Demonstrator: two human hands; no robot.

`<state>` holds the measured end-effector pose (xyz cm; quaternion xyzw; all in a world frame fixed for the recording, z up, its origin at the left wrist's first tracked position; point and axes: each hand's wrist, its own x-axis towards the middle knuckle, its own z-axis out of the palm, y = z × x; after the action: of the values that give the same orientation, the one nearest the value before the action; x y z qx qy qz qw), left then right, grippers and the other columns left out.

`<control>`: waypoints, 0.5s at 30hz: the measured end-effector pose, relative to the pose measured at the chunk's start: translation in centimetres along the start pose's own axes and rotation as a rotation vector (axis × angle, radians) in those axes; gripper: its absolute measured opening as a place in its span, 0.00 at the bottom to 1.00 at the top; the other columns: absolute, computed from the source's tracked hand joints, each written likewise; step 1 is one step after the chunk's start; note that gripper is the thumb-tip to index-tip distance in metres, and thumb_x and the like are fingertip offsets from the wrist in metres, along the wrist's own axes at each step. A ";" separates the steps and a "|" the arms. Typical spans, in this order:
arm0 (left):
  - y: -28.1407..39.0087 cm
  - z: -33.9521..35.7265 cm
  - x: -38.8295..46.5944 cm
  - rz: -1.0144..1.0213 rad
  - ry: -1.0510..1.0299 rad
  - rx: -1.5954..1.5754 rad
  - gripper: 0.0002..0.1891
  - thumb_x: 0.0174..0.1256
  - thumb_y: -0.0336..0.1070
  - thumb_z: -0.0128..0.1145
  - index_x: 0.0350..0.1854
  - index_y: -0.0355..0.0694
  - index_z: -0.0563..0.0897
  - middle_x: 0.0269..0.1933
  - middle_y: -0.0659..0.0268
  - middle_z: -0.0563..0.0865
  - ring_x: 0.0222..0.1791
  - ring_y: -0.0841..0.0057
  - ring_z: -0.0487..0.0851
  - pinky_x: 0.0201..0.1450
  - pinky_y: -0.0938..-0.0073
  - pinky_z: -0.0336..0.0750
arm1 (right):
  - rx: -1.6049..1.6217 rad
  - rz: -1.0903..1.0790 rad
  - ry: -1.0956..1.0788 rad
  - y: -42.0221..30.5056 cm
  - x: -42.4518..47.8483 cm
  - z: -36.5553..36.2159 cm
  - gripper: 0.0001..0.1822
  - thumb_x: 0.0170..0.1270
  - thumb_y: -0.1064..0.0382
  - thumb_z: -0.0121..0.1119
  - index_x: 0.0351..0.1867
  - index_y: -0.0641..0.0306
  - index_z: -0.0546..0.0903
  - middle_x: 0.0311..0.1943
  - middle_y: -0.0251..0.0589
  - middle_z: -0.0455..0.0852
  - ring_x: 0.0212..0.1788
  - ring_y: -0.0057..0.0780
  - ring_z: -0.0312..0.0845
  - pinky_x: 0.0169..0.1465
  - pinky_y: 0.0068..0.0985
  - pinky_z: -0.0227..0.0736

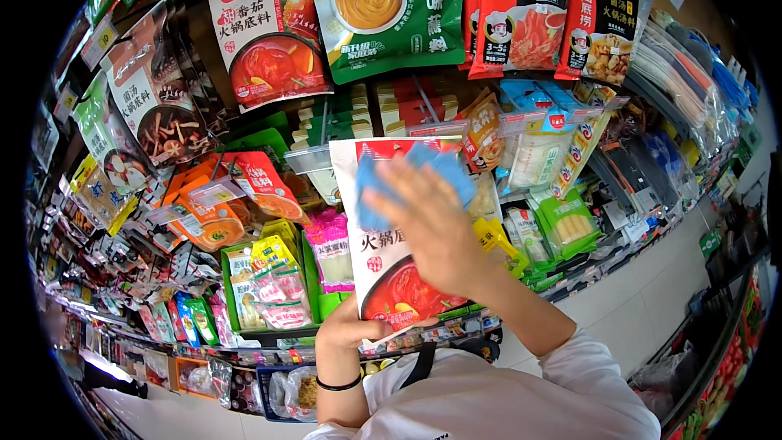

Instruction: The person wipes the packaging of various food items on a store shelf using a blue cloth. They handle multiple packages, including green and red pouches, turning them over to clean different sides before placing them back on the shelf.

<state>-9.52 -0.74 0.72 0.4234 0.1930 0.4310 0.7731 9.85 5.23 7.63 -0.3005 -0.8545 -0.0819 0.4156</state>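
A white and red hotpot soup base packet (pixel 382 272) is held up in front of my chest, its printed front facing me. My left hand (pixel 351 327) grips the packet at its lower edge, thumb over the front. Against the packet's upper half, my right hand (pixel 437 229) presses a blue cloth (pixel 455 180) with spread fingers. The fingers are blurred, and the cloth and hand cover part of the print. A black band (pixel 339 384) circles my left wrist.
Packets hang on hooks above, among them a green dipping sauce packet (pixel 391 18) and a red and black soup base packet (pixel 522 12). A green display box (pixel 235 293) holds small packets at left. Below are a blue crate (pixel 264 403) and tiled floor (pixel 617 284).
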 end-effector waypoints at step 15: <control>-1.4 -1.2 0.4 0.571 0.188 -0.182 0.36 0.73 0.63 0.46 0.72 0.40 0.64 0.68 0.54 0.73 0.65 0.60 0.75 0.68 0.55 0.69 | -0.001 0.064 -0.023 -5.6 -6.0 2.4 0.27 0.66 0.72 0.45 0.68 0.60 0.71 0.70 0.46 0.69 0.74 0.36 0.62 0.74 0.39 0.50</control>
<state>-9.38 -0.26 -1.12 0.3476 0.0976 0.6835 0.6344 7.82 -1.05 2.11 -0.3290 -0.8492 -0.0651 0.4079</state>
